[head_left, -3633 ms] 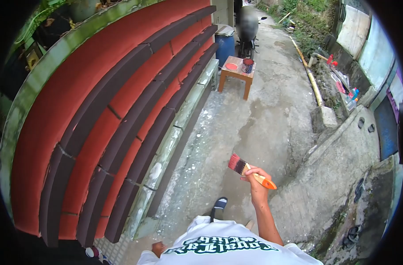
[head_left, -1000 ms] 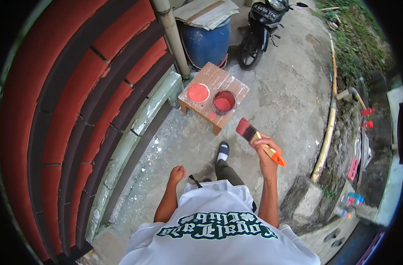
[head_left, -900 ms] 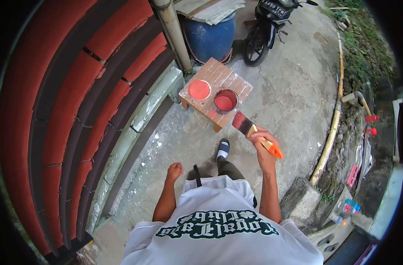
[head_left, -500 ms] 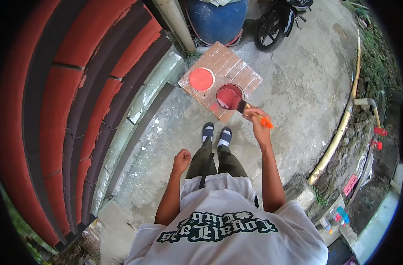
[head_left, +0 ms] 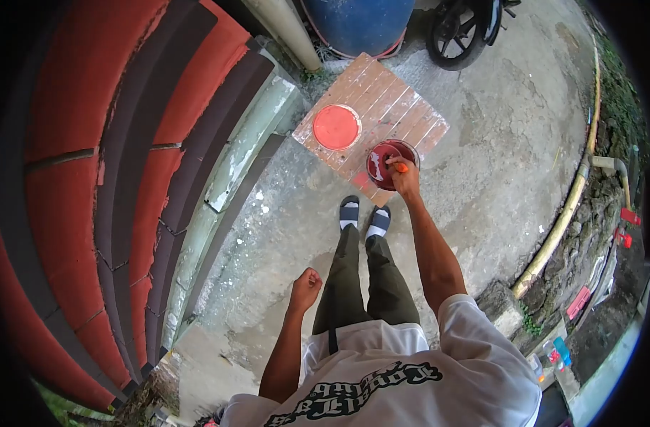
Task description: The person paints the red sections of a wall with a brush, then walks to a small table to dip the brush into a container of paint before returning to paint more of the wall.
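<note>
My right hand (head_left: 405,179) is closed round the handle of a paintbrush (head_left: 401,168), whose orange end points up at me. The brush is over or inside an open can of dark red paint (head_left: 376,165); its bristles are hidden by the hand and the handle. Beside the can, to its upper left, lies a round lid coated in lighter red (head_left: 336,127). Both rest on a slatted wooden board or low table (head_left: 368,89) with paint marks. Away from all of these, near my left thigh, my left hand (head_left: 307,288) is curled into a loose fist with nothing visible in it.
Left stands a wall of red and dark bands (head_left: 175,107) with a pale ledge (head_left: 225,174). A blue barrel (head_left: 357,25) and a motorcycle wheel (head_left: 457,35) are beyond the board. A yellowish pipe (head_left: 553,235) edges the concrete ground (head_left: 496,171) at right.
My right hand has moved forward and brought the brush from the can's near rim to over or into the can. The handle now stands more upright. My left hand stays curled. The view has shifted.
</note>
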The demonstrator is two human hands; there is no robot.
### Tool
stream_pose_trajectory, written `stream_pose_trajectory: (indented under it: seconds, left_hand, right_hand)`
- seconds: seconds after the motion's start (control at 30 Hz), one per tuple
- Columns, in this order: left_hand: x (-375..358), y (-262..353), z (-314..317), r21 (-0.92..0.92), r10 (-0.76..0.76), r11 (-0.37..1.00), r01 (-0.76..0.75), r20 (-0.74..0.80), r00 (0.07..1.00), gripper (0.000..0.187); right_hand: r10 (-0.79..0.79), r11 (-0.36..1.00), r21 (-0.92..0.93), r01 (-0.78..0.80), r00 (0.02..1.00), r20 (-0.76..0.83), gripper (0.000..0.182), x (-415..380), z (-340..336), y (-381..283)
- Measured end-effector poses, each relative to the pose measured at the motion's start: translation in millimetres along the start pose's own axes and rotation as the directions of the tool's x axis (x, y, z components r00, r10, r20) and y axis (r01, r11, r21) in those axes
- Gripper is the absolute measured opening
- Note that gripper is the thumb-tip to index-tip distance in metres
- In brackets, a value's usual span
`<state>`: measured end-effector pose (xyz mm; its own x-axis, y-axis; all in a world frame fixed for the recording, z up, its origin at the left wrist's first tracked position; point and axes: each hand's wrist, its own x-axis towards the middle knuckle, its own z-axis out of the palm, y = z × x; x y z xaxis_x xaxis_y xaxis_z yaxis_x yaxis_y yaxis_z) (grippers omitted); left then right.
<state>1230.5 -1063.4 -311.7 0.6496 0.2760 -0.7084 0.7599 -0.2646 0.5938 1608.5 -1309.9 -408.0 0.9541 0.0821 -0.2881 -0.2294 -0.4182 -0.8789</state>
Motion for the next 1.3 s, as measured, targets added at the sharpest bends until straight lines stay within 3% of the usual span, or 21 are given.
stream_pose_trajectory:
  seconds: [0.23, 0.33, 0.47, 0.57, 0.67, 0.87, 0.97, 1.07, 1.17, 1.3]
  left_hand:
    - [2.7, -8.7, -20.0, -0.065, -0.069, 0.995, 0.071, 0.021, 0.997, 0.009]
    - [6.0, -0.4, -20.2, -0.146, -0.069, 0.987, 0.072, 0.02, 0.997, 0.009]
    - [5.6, 5.3, -15.6, -0.128, -0.051, 0.99, 0.052, 0.006, 0.999, 0.007]
    - [2.9, -0.6, -12.5, -0.128, -0.044, 0.991, 0.044, 0.006, 0.999, 0.007]
    - [3.6, -3.2, -11.4, -0.124, -0.037, 0.992, 0.038, 0.006, 0.999, 0.008]
    - [4.0, -14.2, -15.0, -0.08, -0.021, 0.997, 0.021, 0.0, 1.0, 0.01]
    - [2.3, -18.0, -12.9, -0.076, -0.022, 0.997, 0.023, 0.006, 1.0, 0.011]
    - [-1.3, -17.7, -13.2, -0.058, -0.049, 0.997, 0.05, 0.025, 0.999, 0.011]
    - [-1.6, -17.7, -11.3, -0.057, -0.054, 0.997, 0.056, 0.046, 0.997, 0.011]
    - [1.6, -16.6, -10.6, -0.052, -0.026, 0.998, 0.029, 0.059, 0.998, 0.011]
  right_hand:
    - [0.013, 0.983, -0.185, -0.01, 1.0, 0.015, 0.034, 21.2, 24.9, 29.8]
    - [-0.028, 0.976, -0.216, 0.034, 0.999, 0.029, 0.023, 25.1, 26.8, 36.7]
    - [-0.059, 0.974, -0.22, 0.057, 0.998, -0.002, 0.022, 29.4, 36.0, 50.0]
    - [0.054, 0.974, -0.222, -0.047, 0.998, 0.023, 0.021, 27.2, 30.2, 36.1]
    - [0.027, 0.986, -0.162, -0.024, 1.0, 0.013, 0.019, 21.8, 21.9, 21.6]
    - [-0.012, 0.951, -0.308, 0.011, 1.0, -0.001, 0.02, 26.4, 29.2, 43.8]
    - [0.041, 0.947, -0.319, -0.039, 0.999, 0.002, 0.019, 29.2, 32.9, 38.2]
    - [0.001, 0.959, -0.284, 0.002, 1.0, 0.011, 0.017, 28.3, 29.1, 36.8]
    - [0.031, 0.993, -0.11, -0.037, 0.998, -0.058, 0.015, 11.0, 11.8, -1.3]
    - [0.159, 0.908, 0.396, -0.135, 0.987, -0.027, 0.02, -22.4, -24.8, -16.2]
